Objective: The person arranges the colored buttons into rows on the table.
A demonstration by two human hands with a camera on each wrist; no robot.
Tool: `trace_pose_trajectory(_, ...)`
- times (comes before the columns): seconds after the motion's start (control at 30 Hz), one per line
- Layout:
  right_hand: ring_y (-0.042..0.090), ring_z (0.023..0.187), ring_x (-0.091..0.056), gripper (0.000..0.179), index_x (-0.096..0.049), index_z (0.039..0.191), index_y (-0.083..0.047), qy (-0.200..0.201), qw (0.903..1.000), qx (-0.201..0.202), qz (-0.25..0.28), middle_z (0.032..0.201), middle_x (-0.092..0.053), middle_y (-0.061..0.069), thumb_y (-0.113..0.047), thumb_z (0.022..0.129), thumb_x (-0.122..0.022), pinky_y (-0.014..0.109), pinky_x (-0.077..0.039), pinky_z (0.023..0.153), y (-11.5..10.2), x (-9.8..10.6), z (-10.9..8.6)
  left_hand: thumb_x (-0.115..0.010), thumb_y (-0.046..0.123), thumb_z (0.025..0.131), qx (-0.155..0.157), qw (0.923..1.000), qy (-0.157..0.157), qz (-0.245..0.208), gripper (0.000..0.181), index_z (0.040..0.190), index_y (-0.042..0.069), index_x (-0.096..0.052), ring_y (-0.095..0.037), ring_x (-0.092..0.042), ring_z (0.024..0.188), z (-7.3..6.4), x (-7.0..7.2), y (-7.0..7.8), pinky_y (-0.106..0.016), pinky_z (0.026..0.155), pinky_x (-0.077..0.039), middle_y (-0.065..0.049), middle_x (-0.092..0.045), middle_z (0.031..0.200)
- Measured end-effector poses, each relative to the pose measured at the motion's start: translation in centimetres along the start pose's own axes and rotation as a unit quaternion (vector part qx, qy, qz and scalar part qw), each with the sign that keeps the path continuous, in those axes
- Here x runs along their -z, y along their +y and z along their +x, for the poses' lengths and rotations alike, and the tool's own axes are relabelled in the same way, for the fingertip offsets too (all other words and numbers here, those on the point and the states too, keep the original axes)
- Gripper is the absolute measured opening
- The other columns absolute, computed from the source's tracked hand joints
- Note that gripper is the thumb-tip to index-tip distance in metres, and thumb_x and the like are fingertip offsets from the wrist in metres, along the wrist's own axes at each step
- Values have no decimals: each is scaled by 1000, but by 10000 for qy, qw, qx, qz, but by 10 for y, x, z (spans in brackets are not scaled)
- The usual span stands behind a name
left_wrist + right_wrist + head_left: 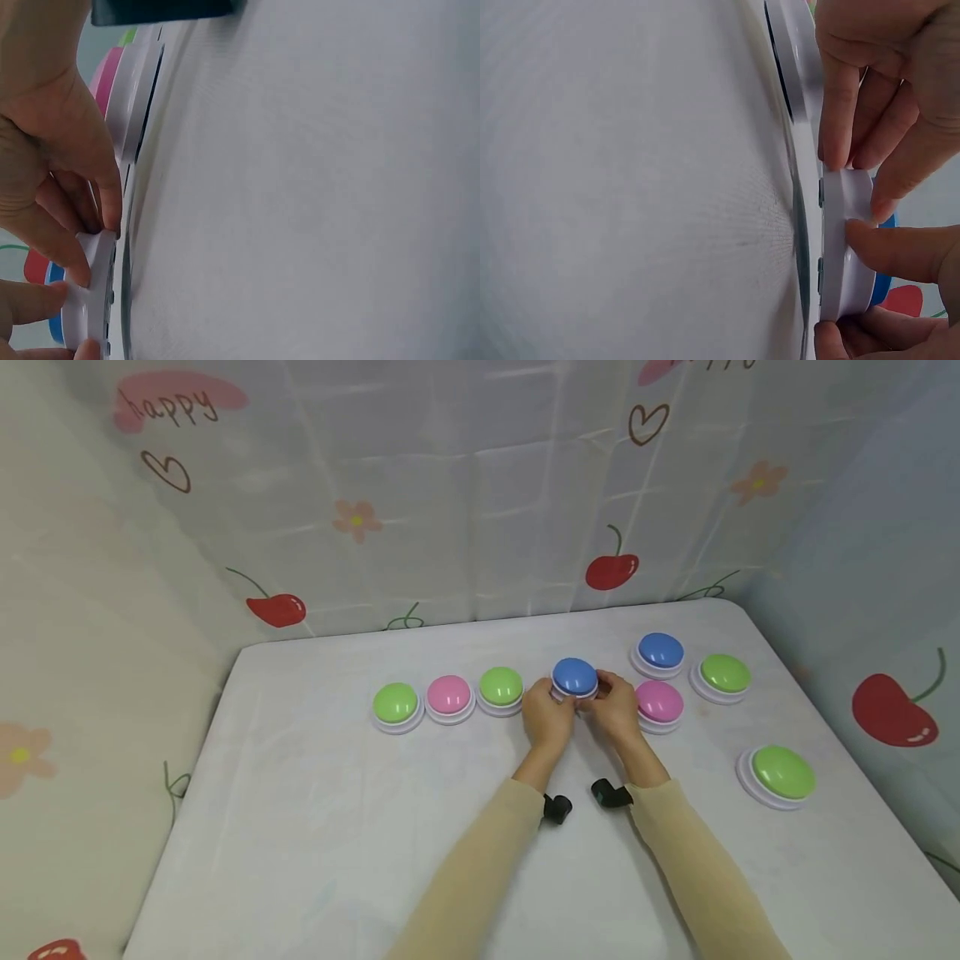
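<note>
A blue-domed push button (575,677) with a white round base sits between both hands near the middle of the table. My left hand (549,714) grips the base on its left side, thumb at the front. On the opposite side my right hand (613,706) pinches the same base (847,277) with thumb and fingers. Small feet show under the base in the right wrist view, and a narrow gap appears between it and the tabletop. Just left of my left hand is a green button (501,687); a pink button (660,702) stands right beside my right hand.
Further left in the row are a pink button (448,695) and a green button (395,703). On the right stand another blue button (662,651) and two green ones, one behind (725,674) and one nearer (783,773). Printed curtains surround the white table (300,793).
</note>
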State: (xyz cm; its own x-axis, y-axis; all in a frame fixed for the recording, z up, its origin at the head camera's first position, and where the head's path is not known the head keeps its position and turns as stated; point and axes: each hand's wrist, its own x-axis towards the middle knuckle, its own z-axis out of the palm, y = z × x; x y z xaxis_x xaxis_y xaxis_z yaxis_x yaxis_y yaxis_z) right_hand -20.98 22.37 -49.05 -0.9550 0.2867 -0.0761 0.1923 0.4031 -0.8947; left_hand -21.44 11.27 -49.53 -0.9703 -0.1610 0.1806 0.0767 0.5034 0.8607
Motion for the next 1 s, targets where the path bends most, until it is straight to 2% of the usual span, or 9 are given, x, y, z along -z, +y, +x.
trace_pose_trajectory(0.17, 42, 124, -55, 72, -43, 139, 13, -262, 9994, 221, -27, 137, -50, 34, 5, 76, -77, 45, -47, 103, 0, 3, -5, -78, 7, 76, -76, 9999, 111, -39, 18, 92, 0, -73, -28, -67, 91, -9, 8, 0, -40, 83, -53, -11, -73, 93)
trace_pose_trajectory(0.33, 42, 124, -55, 74, -41, 140, 13, -529, 9982, 283, 12, 136, -50, 34, 8, 75, -76, 44, -48, 100, 0, 4, -6, -80, 7, 75, -191, 9997, 161, 76, 23, 95, -2, -73, -29, -66, 88, -14, 13, -4, -40, 81, -52, -13, -73, 93)
trace_pose_trajectory(0.57, 42, 127, -52, 75, -40, 141, 11, -809, 9962, 304, 51, 139, -48, 34, 6, 76, -76, 43, -46, 104, -2, 2, -6, -79, 6, 75, -311, 9994, 145, 57, 26, 97, -5, -73, -32, -67, 94, -19, 23, -6, -42, 88, -52, -17, -73, 99)
trace_pose_trajectory(0.77, 41, 126, -54, 74, -42, 141, 9, -864, 9955, 345, -179, 139, -50, 32, 2, 77, -77, 42, -47, 103, -2, 0, -3, -79, 5, 74, -512, 9986, 124, 3, 32, 103, -7, -71, -35, -65, 99, -22, 27, -8, -45, 93, -48, -19, -72, 106)
trace_pose_trajectory(1.0, 42, 128, -51, 73, -41, 141, 10, -1000, 9941, 387, -183, 140, -48, 33, 6, 76, -74, 42, -46, 105, -2, -5, 1, -79, 7, 75, -237, 9995, -9, -185, 41, 112, -9, -68, -39, -60, 116, -24, 29, -10, -48, 104, -43, -21, -66, 122)
